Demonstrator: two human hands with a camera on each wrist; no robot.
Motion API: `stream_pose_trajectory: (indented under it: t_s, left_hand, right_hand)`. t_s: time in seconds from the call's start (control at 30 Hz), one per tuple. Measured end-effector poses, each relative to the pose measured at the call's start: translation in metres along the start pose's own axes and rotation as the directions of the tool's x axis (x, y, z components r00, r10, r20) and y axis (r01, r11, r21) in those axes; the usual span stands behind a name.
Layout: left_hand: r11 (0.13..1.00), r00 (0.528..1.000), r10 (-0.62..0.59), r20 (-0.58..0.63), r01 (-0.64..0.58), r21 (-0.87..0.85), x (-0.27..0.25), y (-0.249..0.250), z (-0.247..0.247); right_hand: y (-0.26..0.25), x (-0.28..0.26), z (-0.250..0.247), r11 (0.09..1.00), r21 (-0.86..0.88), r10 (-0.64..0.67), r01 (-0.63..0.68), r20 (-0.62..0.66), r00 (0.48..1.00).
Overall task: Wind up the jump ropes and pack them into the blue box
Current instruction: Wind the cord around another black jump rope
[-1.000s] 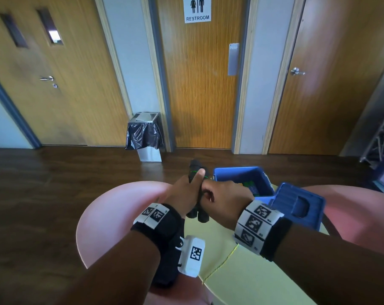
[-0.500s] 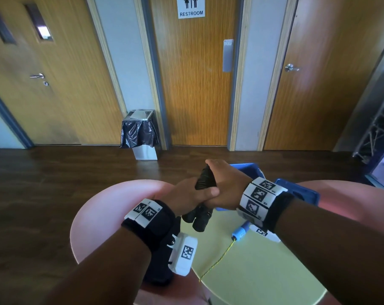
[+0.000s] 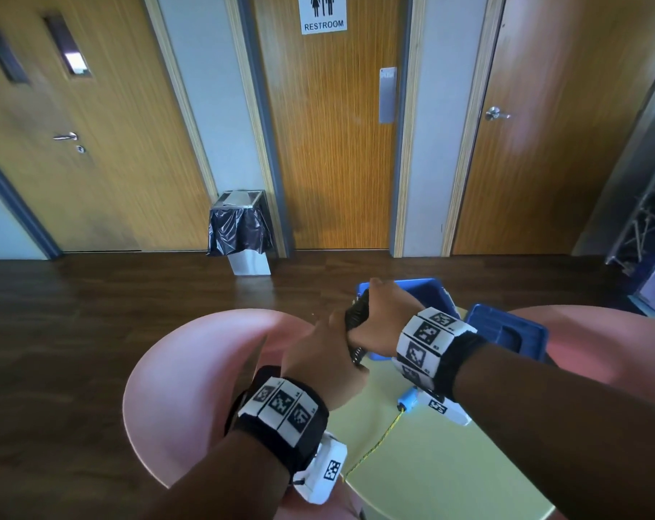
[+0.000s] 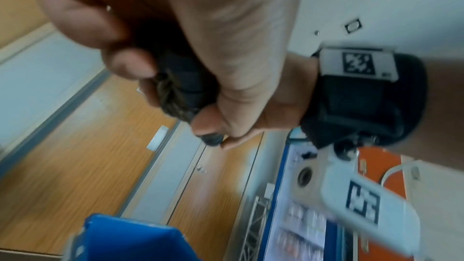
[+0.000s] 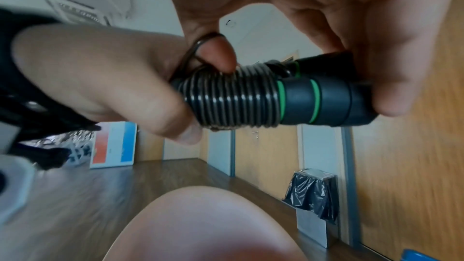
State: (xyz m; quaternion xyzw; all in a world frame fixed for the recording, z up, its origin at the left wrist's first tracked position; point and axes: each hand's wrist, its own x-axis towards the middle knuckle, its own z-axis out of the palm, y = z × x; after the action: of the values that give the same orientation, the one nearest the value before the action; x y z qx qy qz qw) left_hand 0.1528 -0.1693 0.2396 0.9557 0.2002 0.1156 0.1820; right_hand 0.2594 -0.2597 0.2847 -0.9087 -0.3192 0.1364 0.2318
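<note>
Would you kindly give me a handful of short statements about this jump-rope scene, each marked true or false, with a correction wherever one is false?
1. Both hands hold the black jump rope handles. True: the left hand and right hand both grip the bundle.
2. The cord is wound in neat coils round the handles. True.
3. The handles carry red rings. False: the rings are green.
4. The blue box has its lid on. False: the box is open and the blue lid lies beside it.
5. A yellow rope with a blue handle lies on the yellow-green table. True.
</note>
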Motion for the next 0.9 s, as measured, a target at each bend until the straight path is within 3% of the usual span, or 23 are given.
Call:
stream_pose_trajectory:
  t_s: [0.13, 0.53, 0.8, 0.9]
  left_hand:
    - [0.990, 0.997, 0.063, 0.047, -0.068, 0.124, 0.001, -0.010, -0.002]
    - [0.967, 0.989, 0.141, 0.048, -0.148, 0.207, -0.007, -0.028, 0.001]
    - [0.957, 0.979, 0.194, 0.059, -0.202, 0.209, -0.010, -0.029, -0.004]
    - [0.973, 0.986, 0.155, 0.058, -0.162, 0.163, -0.011, -0.023, -0.008]
  right_hand:
    - [0.008, -0.005, 0.006, 1.000, -0.020, 0.004, -0.003, 0.033, 0.999]
    - [0.012, -0.012, 0.015, 0.996, -0.080, -0.036, 0.035, -0.012, 0.999]
    - [0.013, -0.017, 0.012, 0.995, -0.092, -0.038, 0.038, 0.002, 0.999]
    - [0.012, -0.019, 0.008, 0.994, -0.090, -0.069, 0.067, -0.021, 0.997]
